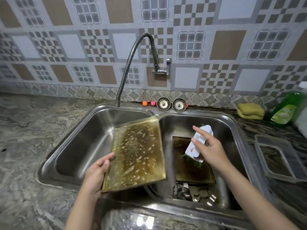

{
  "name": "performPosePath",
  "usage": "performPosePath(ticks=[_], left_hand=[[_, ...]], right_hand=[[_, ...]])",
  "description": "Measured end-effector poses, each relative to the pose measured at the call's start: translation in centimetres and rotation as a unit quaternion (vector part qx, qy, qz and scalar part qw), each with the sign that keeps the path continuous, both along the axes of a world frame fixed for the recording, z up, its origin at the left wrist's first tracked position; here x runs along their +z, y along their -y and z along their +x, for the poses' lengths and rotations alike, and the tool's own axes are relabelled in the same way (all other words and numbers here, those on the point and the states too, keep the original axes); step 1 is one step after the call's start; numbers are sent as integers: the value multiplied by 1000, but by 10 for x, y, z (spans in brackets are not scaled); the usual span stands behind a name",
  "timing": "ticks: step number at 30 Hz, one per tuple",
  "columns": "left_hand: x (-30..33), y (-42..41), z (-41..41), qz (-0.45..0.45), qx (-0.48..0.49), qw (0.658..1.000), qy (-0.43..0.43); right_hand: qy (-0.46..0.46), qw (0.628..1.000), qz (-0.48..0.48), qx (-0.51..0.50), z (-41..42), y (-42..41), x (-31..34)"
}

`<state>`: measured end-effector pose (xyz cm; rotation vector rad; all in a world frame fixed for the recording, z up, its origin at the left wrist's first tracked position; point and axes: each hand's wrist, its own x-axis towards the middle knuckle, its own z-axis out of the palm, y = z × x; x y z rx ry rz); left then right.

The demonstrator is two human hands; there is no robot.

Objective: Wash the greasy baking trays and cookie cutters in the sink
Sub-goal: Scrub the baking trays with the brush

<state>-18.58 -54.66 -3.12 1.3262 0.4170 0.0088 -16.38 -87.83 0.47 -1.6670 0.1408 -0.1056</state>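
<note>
Broadly, a marbled stone desk [25, 146] runs under a patterned tile wall and carries a steel double sink [156, 112], whose dividing ridge runs front to back between the two basins. A flexible metal faucet [127, 63] arcs from its wall valve and ends above the left basin's back rim. The left basin [83, 146] lies open beneath the raised greasy baking tray [136, 155], which is tilted, its far corner over the dividing ridge and its near edge over the sink's front rim. The left hand [98, 173] grips this tray at its left near edge, fingers curled onto the speckled amber surface.

In the right basin a second, darker tray [191, 170] lies flat on the bottom, with metal cookie cutters [191, 193] blurred just in front of it against the front wall. The right hand [211, 146] holds a white-backed scrub brush [197, 143] with green bristles above that tray, index finger stretched out over the brush's back.

A clear plastic container [279, 158] sits on the desk right of the sink. A green dish-soap bottle [284, 110] stands at the far right; its yellow label is too blurred to read. Beside it lie stacked yellow sponges [250, 111]. Two round strainer plugs [171, 104] and small orange and pink balls [148, 103] line the back rim.
</note>
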Motion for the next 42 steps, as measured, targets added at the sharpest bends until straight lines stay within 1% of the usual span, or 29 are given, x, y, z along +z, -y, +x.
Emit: performPosePath(ticks=[3, 5, 7, 10, 12, 18, 21, 22, 24, 26, 30, 32, 33, 35, 36, 38, 39, 40, 42], left_hand=[[-12, -52, 39, 80, 44, 996, -15], [-22, -82, 68, 146, 46, 988, -29], [-32, -102, 94, 172, 49, 983, -39], [-47, -117, 132, 179, 31, 982, -52], [-63, -124, 156, 189, 7, 979, -76], [-107, -126, 202, 134, -17, 975, -175], [-110, -118, 202, 130, -27, 971, -198], [-109, -114, 201, 150, -26, 970, -192], [-102, -100, 200, 233, -39, 958, -163], [-84, -72, 197, 292, -75, 947, -108], [-36, 22, 184, 281, -161, 943, 73], [-18, 77, 173, 255, -211, 936, 116], [-17, 102, 169, 240, -240, 936, 99], [-34, 146, 164, 218, -297, 929, 11], [-45, 161, 162, 224, -328, 917, -42], [-72, 183, 156, 267, -391, 873, -120], [-81, 192, 150, 282, -410, 855, -145], [-82, 200, 143, 284, -416, 848, -163], [-92, 215, 135, 274, -408, 852, -183]], right_hand=[[0, 1000, -14, -27, 3, -22, -6], [-2, 998, -17, -67, 5, -40, -14], [1, 994, -12, -110, 11, -58, -23], [-3, 988, -18, -150, 22, -85, -32], [-8, 985, -22, -171, 25, -97, -36], [-35, 975, 1, -219, 21, -107, -40], [-49, 968, 5, -244, 18, -103, -42], [-52, 967, 0, -250, 18, -100, -42], [-58, 964, -5, -258, 18, -92, -42], [-58, 963, -11, -265, 19, -84, -42], [-57, 959, -26, -276, 26, -59, -44], [-57, 962, -38, -266, 28, -45, -46], [-56, 964, -44, -256, 28, -37, -47], [-56, 970, -52, -230, 24, -20, -47], [-53, 974, -51, -215, 22, -12, -48], [-43, 981, -46, -184, 14, 7, -53], [-42, 984, -46, -168, 8, 17, -55], [-42, 986, -47, -152, 2, 27, -58], [-51, 989, -53, -128, -10, 47, -64]])
